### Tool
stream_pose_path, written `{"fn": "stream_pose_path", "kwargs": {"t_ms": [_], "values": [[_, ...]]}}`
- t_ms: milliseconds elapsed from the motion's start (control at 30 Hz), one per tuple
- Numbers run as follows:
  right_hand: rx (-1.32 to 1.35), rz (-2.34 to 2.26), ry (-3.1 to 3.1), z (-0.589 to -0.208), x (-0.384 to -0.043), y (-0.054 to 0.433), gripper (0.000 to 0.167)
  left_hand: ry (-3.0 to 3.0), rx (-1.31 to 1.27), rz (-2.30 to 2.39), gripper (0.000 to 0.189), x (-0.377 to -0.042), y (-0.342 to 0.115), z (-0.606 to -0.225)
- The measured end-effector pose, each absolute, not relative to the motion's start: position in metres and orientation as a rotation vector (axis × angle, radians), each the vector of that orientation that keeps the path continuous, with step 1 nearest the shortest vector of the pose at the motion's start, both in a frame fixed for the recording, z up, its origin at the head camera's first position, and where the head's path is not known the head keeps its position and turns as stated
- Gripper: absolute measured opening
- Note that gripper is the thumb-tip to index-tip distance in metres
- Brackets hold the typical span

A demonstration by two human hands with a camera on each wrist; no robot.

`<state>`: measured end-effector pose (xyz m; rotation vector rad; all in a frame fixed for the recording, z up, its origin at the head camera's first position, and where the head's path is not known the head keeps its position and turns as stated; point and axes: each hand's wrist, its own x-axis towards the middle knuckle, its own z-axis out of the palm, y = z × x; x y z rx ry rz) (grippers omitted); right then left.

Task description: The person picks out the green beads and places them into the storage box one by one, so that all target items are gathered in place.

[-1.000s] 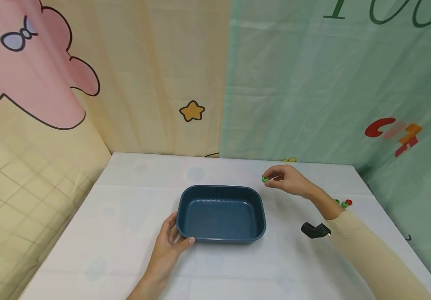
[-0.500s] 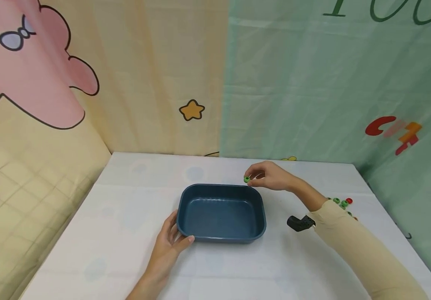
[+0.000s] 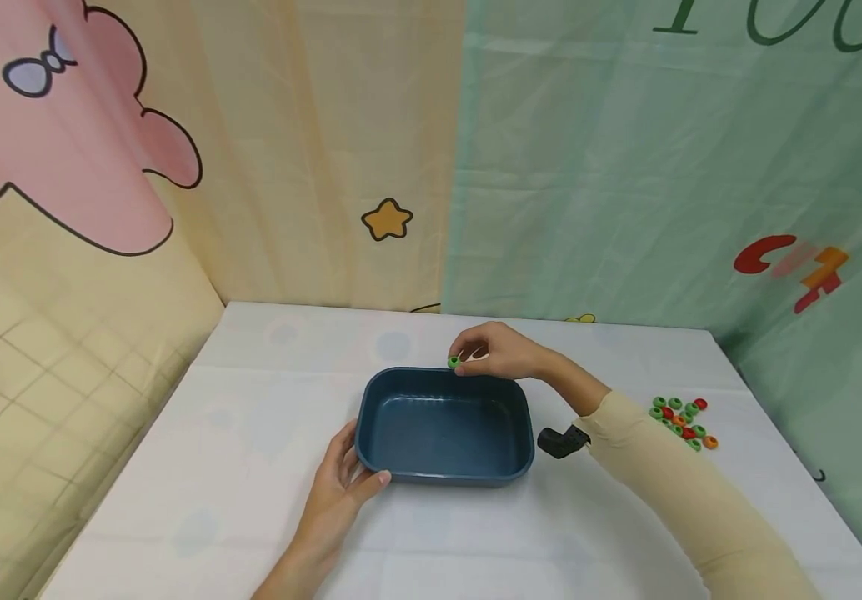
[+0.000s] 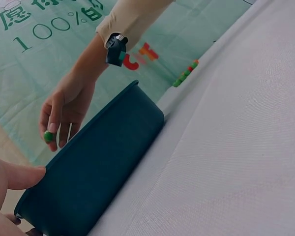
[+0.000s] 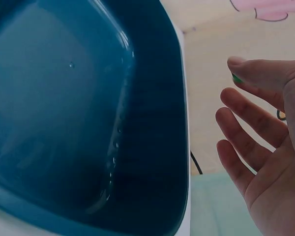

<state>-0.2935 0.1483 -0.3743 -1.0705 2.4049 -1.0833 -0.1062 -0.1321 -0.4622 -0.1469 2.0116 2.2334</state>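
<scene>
Green bead point(image 3: 453, 362): up in the air at the far long rim of the tray, nearer the rim's middle than its corners; from my feeds I can't tell whether it is over the rim or just beyond it.
Right hand point(image 3: 497, 350): fingers grasping the bead, thumb against a fingertip; the other three are spread and slightly bent (on my right wrist feed only a sliver of green shows).
Tray point(image 3: 444, 482): dark blue, rounded corners, flat on the surface; I see pale glints along its inner edge.
Left hand point(image 3: 337, 487): fingers grasping the tray at its near left corner, thumb on the rim, the others along the left side.
Loose beads point(image 3: 679, 421): green, red and orange, in a loose cluster right of the tray, well apart from it.
Sleeve point(image 3: 689, 492): cream, on the right arm, passing close by the cluster in my head view.
Black device point(image 3: 562, 442): at the right cuff.
Surface point(image 3: 146, 500): white, with faint pale spots.
Backdrop point(image 3: 326, 158): yellow cloth left, green cloth right, an orange star printed on the yellow.
</scene>
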Motion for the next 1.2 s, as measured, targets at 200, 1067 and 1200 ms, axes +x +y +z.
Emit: {"fn": "stream_pose_path", "kwargs": {"t_ms": [200, 1067, 1200], "values": [[-1.138, -1.078, 2.372, -0.376, -0.297, 0.131, 0.013, 2.011, -0.134, 2.247, 0.091, -0.104, -0.134, -0.461], [-1.286, -0.957, 2.359, -0.38, -0.305, 0.086, 0.024, 2.008, -0.127, 2.245, 0.091, -0.106, -0.132, -0.462], [-1.262, -0.982, 2.368, -0.38, -0.305, 0.096, 0.024, 1.995, -0.132, 2.253, 0.092, -0.106, -0.13, -0.462]]}}
